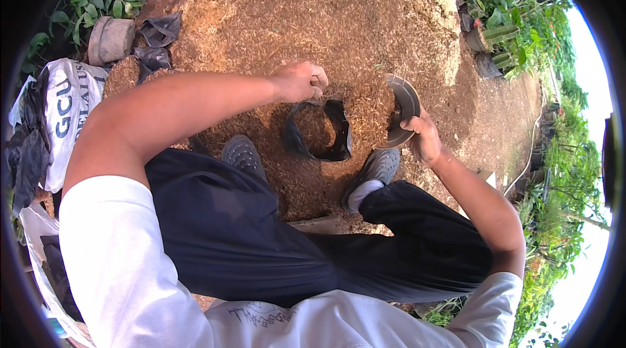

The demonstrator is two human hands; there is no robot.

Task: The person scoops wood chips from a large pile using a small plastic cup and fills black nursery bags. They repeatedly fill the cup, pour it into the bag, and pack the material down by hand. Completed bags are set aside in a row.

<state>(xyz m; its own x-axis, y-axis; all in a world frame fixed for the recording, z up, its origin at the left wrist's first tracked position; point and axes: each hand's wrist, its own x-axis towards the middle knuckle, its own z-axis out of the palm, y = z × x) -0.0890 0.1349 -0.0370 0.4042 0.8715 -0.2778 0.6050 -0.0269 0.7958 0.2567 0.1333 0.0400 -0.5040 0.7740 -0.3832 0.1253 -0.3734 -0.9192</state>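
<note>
My right hand (424,137) grips the rim of a round grey container (408,103), which is tipped on its side with its mouth towards the bag, beside heaped husk-like growing mix (367,113). Between my shoes stands an upright black plastic grow bag (299,140), its mouth open and brown mix visible inside. My left hand (301,81) is just above the bag's far rim, fingers curled; whether it pinches the rim or some mix is unclear. The container's far edge meets the loose mix.
A large mound of brown mix (303,15) rises ahead. At the left are a clay-coloured pot (111,41), crumpled black plastic (161,30) and a white printed sack (73,103). Potted cacti (499,35) and leafy plants stand at the right, near a pale hose (530,152). My grey shoes (242,155) flank the bag.
</note>
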